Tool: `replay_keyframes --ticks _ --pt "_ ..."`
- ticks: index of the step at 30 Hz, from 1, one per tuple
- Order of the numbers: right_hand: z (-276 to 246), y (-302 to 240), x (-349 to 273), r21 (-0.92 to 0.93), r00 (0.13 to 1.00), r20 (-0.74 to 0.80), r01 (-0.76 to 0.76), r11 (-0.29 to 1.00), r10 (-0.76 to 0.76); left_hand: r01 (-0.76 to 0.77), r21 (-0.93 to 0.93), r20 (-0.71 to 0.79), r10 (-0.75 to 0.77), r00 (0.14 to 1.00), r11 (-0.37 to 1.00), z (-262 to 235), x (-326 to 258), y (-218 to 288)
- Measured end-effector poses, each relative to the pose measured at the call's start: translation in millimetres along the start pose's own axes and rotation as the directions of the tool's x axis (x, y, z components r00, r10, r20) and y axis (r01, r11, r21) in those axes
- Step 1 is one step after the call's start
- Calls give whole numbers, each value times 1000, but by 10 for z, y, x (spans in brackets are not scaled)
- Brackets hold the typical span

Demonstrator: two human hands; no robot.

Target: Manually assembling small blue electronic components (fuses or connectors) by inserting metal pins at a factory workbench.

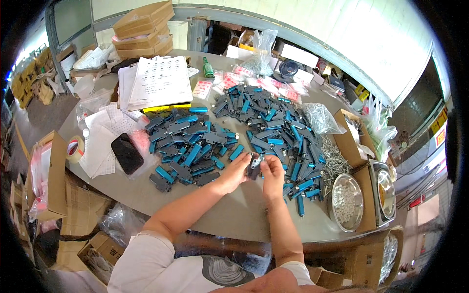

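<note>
Between my hands, just above the near middle of the table, is a small dark grey plastic part (253, 171) with a shiny pale piece at its upper end. My left hand (232, 176) grips it from the left with the fingers closed. From the right, my right hand (273, 177) pinches at its upper end; whether those fingertips also hold a smaller piece is hidden. A heap of similar grey and blue parts (190, 141) lies to the left of my hands. Another, larger heap of grey and blue parts (278, 127) spreads behind them and to the right.
At the right lie loose screws (334, 158), a metal bowl (348, 202) of small white pieces and open cardboard boxes (349, 129). Leftward are a black phone (127, 154), a tape roll (74, 149) and papers (159, 83). A green bottle (208, 68) and a small fan (288, 69) stand behind.
</note>
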State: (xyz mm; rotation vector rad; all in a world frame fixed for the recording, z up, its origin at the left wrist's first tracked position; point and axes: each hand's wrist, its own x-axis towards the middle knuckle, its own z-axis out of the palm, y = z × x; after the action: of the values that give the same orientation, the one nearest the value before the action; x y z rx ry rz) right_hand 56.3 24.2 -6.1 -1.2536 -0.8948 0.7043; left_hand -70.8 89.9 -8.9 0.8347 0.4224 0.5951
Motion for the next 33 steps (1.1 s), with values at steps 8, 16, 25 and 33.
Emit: replay_keyframes --ticks 8,16,25,33 --pt "-28 5 0 215 994 96 -63 975 43 -42 114 24 39 999 993 -48 20 -111" --pt "25 -12 -15 200 998 64 -16 980 3 -105 176 69 94 993 979 52 -29 -47" --pt "13 -97 -55 -392 994 -46 76 917 -102 -213 93 54 209 976 973 63 -22 -100" --pt "48 -102 -101 -583 980 186 172 794 -75 -275 -231 -2 282 959 933 19 10 80"
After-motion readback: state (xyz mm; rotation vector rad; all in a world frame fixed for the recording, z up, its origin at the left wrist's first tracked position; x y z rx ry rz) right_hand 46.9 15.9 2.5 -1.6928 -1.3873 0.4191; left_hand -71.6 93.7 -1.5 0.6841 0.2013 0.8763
